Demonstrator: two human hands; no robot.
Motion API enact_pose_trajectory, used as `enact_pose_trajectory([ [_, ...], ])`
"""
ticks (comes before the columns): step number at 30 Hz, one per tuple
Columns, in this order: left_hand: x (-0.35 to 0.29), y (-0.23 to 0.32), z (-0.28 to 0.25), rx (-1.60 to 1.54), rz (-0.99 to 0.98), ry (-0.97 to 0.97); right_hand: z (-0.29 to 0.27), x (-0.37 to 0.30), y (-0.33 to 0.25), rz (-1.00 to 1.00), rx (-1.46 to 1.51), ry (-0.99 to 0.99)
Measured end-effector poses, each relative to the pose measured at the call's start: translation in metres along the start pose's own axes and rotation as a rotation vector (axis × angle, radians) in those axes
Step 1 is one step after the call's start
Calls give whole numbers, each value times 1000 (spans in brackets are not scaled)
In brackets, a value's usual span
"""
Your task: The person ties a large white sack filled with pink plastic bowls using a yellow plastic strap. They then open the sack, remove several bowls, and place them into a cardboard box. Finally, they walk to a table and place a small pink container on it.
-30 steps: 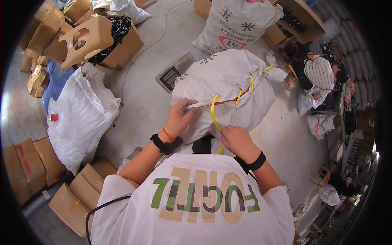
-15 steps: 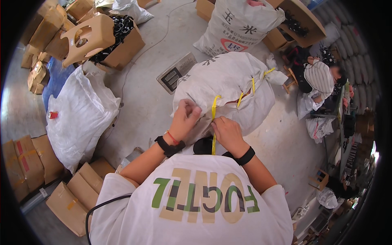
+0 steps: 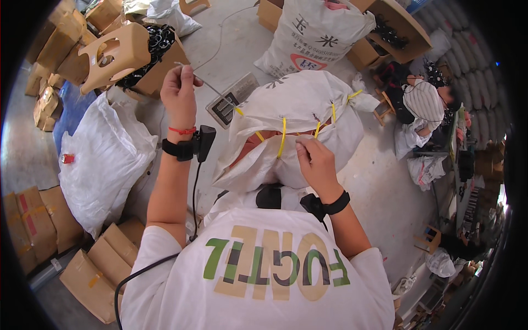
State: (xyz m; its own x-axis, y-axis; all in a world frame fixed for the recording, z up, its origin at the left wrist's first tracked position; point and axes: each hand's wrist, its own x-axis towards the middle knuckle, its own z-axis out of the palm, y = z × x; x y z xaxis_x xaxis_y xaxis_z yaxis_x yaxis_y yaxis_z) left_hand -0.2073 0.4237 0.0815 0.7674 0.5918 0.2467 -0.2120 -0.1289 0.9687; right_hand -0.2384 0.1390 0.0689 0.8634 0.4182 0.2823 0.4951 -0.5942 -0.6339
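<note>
A stuffed white woven sack lies in front of me. Yellow strap stitches cross its mouth, and reddish contents show through the gap at the left. My left hand is raised left of the sack, fingers closed on a thin grey rod that looks like a long sack needle. The rod's far end meets the yellow strap at the sack's upper left edge. My right hand rests at the near side of the mouth, thumb and fingers pinching the sack's edge beside a yellow stitch.
A grey platform scale stands behind the sack at the left. Beyond is another full white sack. A bulky white bag and cardboard boxes are at left; an open box holds black parts. A person sits at right.
My left hand has moved up and left from the sack, drawing the rod out with it. The sack's left mouth now gapes wider. My right hand has shifted slightly right and up.
</note>
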Motion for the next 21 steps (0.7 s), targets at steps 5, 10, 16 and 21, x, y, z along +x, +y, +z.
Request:
enact_pose_trajectory([
  [5, -13, 36, 21, 58, 169, -235, 5, 46, -28, -131, 134, 152],
  [10, -44, 57, 34, 189, 204, -410, 74, 59, -33, -252, 252, -45],
  [16, -62, 35, 28, -71, -7, -467, 90, 63, -36, 323, 1004, -82],
  [21, -100, -24, 24, 12, -65, -757, 53, 56, -38, 679, 1369, -121],
])
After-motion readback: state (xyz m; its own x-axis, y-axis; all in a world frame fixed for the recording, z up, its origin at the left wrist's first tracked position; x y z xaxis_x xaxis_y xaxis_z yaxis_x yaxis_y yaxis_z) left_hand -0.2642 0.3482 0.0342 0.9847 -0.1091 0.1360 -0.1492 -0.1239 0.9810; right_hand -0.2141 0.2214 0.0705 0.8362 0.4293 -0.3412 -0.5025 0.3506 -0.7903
